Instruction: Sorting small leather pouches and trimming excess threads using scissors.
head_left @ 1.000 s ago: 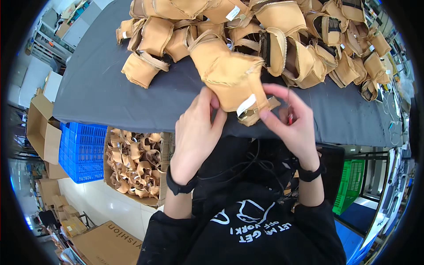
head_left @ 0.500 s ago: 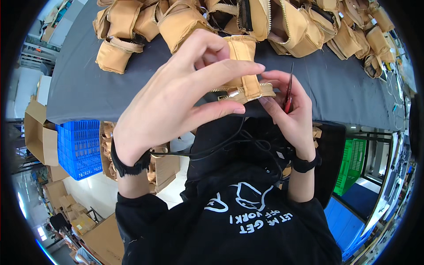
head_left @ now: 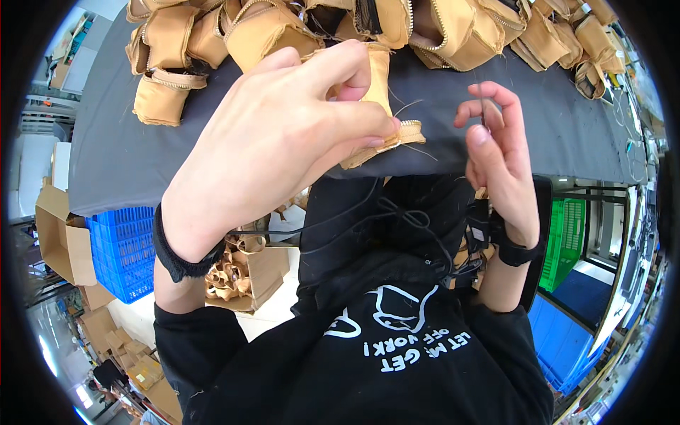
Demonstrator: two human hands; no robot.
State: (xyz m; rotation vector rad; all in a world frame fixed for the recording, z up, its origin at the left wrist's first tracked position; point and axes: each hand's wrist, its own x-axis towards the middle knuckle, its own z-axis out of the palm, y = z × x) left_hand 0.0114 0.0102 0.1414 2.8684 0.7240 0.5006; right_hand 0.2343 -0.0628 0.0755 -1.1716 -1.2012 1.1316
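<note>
My left hand is closed, with thumb and fingertips pinching a small tan zippered pouch over the table's near edge. The pouch's zipper end, with pale metal teeth, sticks out past my fingertips. Loose threads trail from the fabric there. To the right and apart from the pouch, my right hand is raised with curled fingers. A slim, dark, pointed tool stands up between its thumb and fingers; its red handle, visible earlier, is hidden now.
Several more tan zippered pouches are heaped along the far side of the grey-covered table. Below it at left are a blue crate, an open carton and a box of tan scraps. A green crate stands at right.
My right hand has come off the pouch and moved right with the pointed tool. My left hand has turned the pouch and now pinches it near its zipper end, where loose threads show.
</note>
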